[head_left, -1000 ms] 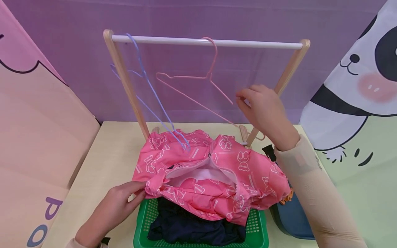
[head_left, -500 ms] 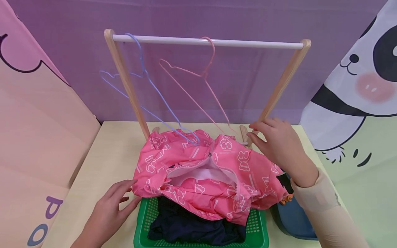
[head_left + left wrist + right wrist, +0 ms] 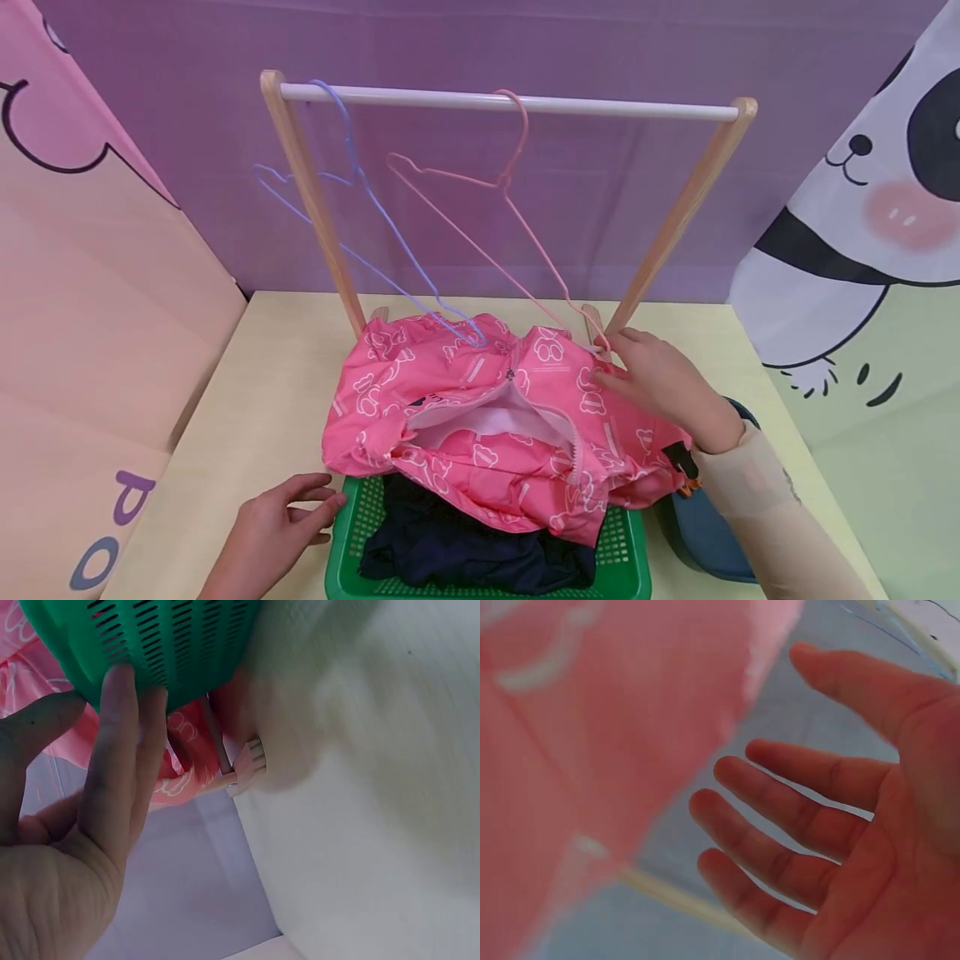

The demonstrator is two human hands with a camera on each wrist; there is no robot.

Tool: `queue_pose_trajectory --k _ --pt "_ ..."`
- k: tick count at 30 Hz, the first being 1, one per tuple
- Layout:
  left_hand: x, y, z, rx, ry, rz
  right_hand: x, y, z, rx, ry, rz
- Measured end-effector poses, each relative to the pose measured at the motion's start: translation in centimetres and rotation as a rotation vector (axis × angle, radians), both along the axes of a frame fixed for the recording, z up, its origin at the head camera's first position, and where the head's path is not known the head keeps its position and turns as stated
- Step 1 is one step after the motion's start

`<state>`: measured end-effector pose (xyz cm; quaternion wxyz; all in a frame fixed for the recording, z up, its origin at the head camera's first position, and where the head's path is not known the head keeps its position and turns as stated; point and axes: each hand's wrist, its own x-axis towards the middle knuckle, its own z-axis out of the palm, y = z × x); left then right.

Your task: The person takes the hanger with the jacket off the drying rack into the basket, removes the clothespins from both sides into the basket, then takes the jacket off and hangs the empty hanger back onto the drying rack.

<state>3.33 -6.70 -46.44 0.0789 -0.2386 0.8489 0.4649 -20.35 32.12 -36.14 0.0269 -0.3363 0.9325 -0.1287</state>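
Note:
A pink jacket (image 3: 420,367) with white bear outlines and a half-open zip lies spread over a green basket (image 3: 339,567). Dark navy cloth (image 3: 480,554) lies in the basket below it. My left hand (image 3: 273,529) is at the basket's left corner, fingers loosely bent; in the left wrist view its fingertips are at the green wall (image 3: 187,645), holding nothing. Over the jacket's right shoulder is my right hand (image 3: 663,383), near the low end of the pink hanger (image 3: 524,125). The right wrist view has its fingers spread, apart from the pink cloth (image 3: 630,735).
A rack with a white bar (image 3: 630,106) and wooden legs (image 3: 682,208) stands behind the jacket. A blue hanger (image 3: 350,142) hangs at its left, the lower end over the jacket. Right of the basket sits a dark blue container (image 3: 716,533), partly under my right arm.
My left hand has let go of the jacket's left edge and dropped to the basket corner. The right hand has come down to the jacket's right shoulder. Both hangers have swung.

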Motion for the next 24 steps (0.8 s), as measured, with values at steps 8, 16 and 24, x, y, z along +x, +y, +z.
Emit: queue_pose_trajectory --k 8,16,24 --pt "0.0 0.2 0.2 0.106 -0.021 -0.027 -1.6 -1.7 -2.0 0.037 -0.412 0.102" --pt "-0.4 -0.6 0.2 0.162 -0.052 -0.151 -0.8 -3.6 -3.4 0.095 -0.261 0.206" --pt "-0.7 -0.8 0.3 0.147 -0.039 -0.238 1.6 -3.5 -2.4 0.075 -0.002 0.309"
